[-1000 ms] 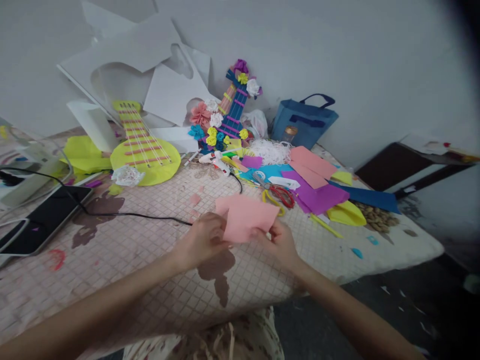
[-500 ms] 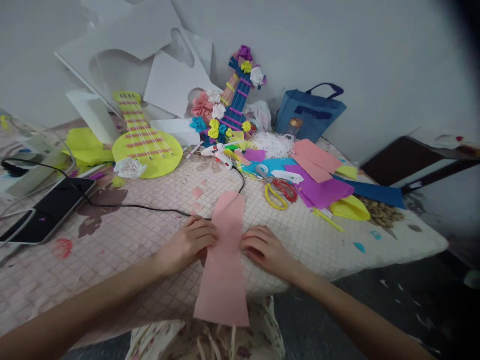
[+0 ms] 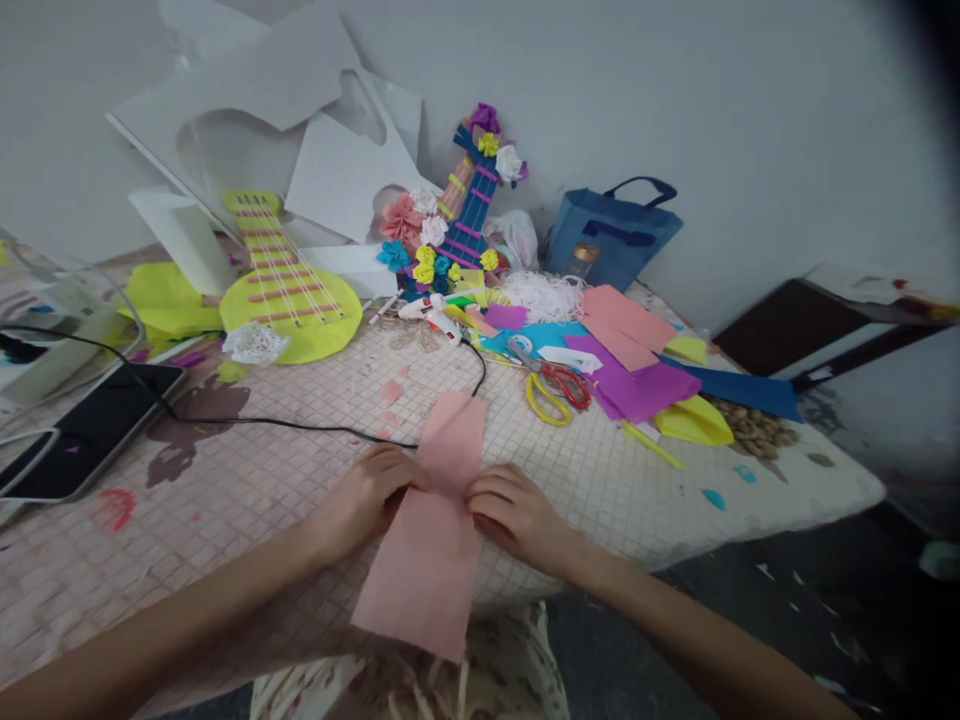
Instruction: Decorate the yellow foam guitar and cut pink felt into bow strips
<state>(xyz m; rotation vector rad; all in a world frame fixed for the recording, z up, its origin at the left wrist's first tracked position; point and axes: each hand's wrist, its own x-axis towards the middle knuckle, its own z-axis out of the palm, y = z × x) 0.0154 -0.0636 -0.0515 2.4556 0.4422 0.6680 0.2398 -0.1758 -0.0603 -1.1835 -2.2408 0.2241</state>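
A long strip of pink crepe paper (image 3: 431, 560) lies at the near edge of the table, its lower end hanging over the edge above my lap. My left hand (image 3: 367, 505) pinches its left side about halfway up, with the thumb hidden under the fingers. From the right, my right hand (image 3: 521, 515) grips the opposite side at nearly the same height. Between the two hands the paper is drawn in and narrower. Just beyond its top end runs the black cord (image 3: 480, 370) of a white glue gun (image 3: 431, 315).
Scissors (image 3: 555, 390) with yellow and red handles lie right of the glue gun, beside purple paper (image 3: 637, 385). A yellow paper guitar (image 3: 292, 310) stands at left, a flower-covered blue one (image 3: 469, 220) behind. A tablet (image 3: 90, 430) lies far left; a blue bag (image 3: 611, 235) stands at back.
Both hands have drawn closer together and gathered the paper's middle inward. The strip's lower end has swung to the left. The view has shifted slightly.
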